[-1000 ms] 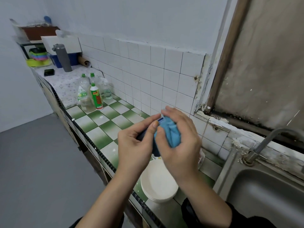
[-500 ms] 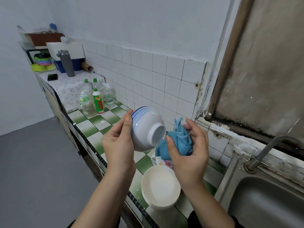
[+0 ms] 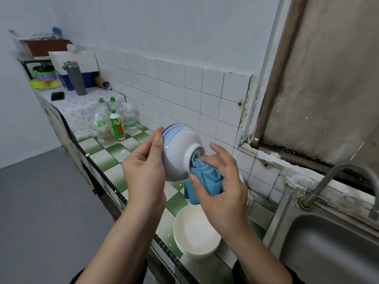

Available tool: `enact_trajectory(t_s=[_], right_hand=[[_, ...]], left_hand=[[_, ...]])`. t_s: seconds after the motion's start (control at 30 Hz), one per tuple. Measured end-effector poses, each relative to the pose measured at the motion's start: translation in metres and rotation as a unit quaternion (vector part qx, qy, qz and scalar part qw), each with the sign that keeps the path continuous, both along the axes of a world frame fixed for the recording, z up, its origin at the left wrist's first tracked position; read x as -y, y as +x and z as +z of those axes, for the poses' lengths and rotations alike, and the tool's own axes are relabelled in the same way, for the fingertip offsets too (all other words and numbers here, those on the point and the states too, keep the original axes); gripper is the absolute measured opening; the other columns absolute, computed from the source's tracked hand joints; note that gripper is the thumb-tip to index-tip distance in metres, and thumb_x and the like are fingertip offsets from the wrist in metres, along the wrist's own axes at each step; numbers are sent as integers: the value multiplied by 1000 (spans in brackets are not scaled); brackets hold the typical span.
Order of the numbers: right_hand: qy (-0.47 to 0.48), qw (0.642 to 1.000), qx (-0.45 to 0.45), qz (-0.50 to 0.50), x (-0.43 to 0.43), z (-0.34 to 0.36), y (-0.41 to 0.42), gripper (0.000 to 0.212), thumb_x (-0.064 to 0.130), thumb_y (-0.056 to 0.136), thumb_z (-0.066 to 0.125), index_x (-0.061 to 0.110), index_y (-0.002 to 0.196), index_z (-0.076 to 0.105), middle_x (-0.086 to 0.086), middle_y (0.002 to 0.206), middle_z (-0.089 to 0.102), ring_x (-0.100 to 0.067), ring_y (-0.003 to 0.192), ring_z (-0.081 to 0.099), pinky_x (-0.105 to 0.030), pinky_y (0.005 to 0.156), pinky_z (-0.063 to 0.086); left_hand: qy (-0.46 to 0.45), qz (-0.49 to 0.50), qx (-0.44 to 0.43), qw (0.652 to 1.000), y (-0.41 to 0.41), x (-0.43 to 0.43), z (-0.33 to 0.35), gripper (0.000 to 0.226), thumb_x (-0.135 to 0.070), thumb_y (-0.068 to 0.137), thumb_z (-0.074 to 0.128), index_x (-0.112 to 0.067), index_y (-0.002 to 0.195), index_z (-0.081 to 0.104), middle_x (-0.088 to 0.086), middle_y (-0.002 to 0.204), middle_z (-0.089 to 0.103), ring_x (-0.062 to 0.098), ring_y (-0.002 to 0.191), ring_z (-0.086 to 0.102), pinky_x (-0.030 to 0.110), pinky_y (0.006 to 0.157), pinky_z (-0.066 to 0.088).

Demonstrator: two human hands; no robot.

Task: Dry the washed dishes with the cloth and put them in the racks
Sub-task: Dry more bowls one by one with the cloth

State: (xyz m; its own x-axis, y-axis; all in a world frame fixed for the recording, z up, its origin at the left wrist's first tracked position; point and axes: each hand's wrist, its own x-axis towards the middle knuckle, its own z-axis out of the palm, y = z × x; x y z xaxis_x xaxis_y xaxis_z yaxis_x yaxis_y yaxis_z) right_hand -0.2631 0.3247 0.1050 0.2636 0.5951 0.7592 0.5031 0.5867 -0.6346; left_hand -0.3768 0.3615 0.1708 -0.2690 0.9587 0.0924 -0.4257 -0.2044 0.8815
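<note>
Since the earlier frame, the right hand [image 3: 223, 193] has brought the blue cloth [image 3: 205, 179] against the foot of the striped bowl [image 3: 178, 152]; the two were apart and now touch. Worktop [image 3: 106, 158]: green-and-white tiles, with the steel sink [image 3: 328, 253] at its right end. Stack of white bowls [image 3: 194, 232]: at the front edge, just beside the sink. Striped bowl: held above the worktop, on its side, foot to the right, gripped at the rim by the left hand [image 3: 143, 171]. Right hand: clenched round the bunched cloth
</note>
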Motion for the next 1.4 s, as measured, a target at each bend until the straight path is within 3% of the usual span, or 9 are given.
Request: enact_trajectory(t_s=[0.2, 0.37, 0.57, 0.77, 0.9, 1.0, 1.17, 1.3, 1.4], right_hand=[[2, 998, 62, 20, 2, -4, 14, 39, 24, 83, 69, 27, 119, 55, 5, 113, 57, -5, 106, 61, -16, 89, 49], [31, 998, -47, -31, 0, 4, 10, 16, 28, 86, 67, 22, 101, 64, 5, 103, 60, -11, 94, 63, -22, 82, 51], [41, 996, 79, 22, 5, -1, 8, 16, 20, 85, 69, 7, 94, 70, 18, 101, 54, -15, 93, 61, -17, 84, 47], [21, 999, -28, -13, 7, 8, 13, 15, 24, 86, 66, 16, 98, 67, -2, 99, 61, -9, 92, 62, -15, 82, 47], [12, 997, 22, 76, 13, 6, 13, 12, 18, 83, 70, 13, 94, 68, -4, 99, 60, -15, 94, 62, -22, 83, 49], [-14, 996, 46, 80, 10, 3, 23, 16, 18, 80, 70, 22, 95, 65, -1, 102, 58, -13, 95, 62, -20, 82, 50], [23, 999, -31, 25, 9, 10, 20, 17, 19, 83, 69, 26, 98, 65, -2, 103, 57, -10, 97, 61, -18, 85, 48], [-37, 990, -19, 136, 14, 9, 19, 17, 20, 78, 73, 27, 92, 68, 4, 105, 57, -16, 103, 61, -26, 89, 50], [-75, 963, -167, 199, 18, 18, 23, 18, 20, 69, 77, 31, 82, 72, 4, 95, 65, -8, 92, 64, -25, 80, 52]], left_hand=[[-11, -7, 9, 1000, -5, 1, -1, 15, -20, 95, 60, -25, 91, 73, -6, 106, 73, 14, 104, 66, 35, 95, 52], [-1, -23, -4, 1000, 5, 9, -8, 17, -19, 95, 58, -26, 90, 73, -10, 104, 74, 11, 107, 66, 29, 93, 53], [8, 40, 34, 999, 1, 13, -11, 14, -19, 95, 59, -25, 92, 71, -19, 92, 73, -1, 94, 66, 18, 84, 54], [24, 27, 13, 999, 11, 25, -19, 17, -17, 96, 57, -26, 92, 71, -20, 96, 73, -1, 96, 67, 20, 85, 54], [19, 45, 25, 998, 6, 19, -16, 16, -18, 95, 59, -25, 88, 72, -19, 96, 73, 1, 98, 67, 25, 90, 53], [12, 39, 37, 998, 0, 15, -14, 16, -18, 95, 60, -26, 86, 71, -21, 92, 73, -1, 98, 66, 26, 92, 52], [16, 15, 15, 1000, 10, 20, -15, 17, -17, 95, 59, -26, 88, 72, -14, 100, 74, 5, 104, 67, 25, 91, 53], [2, 23, 22, 999, 4, 13, -11, 14, -18, 94, 60, -22, 88, 72, -11, 99, 75, 7, 102, 67, 28, 91, 54], [-16, 18, 34, 999, -4, 10, -11, 12, -20, 94, 61, -19, 91, 73, -1, 107, 74, 17, 111, 65, 38, 101, 50]])
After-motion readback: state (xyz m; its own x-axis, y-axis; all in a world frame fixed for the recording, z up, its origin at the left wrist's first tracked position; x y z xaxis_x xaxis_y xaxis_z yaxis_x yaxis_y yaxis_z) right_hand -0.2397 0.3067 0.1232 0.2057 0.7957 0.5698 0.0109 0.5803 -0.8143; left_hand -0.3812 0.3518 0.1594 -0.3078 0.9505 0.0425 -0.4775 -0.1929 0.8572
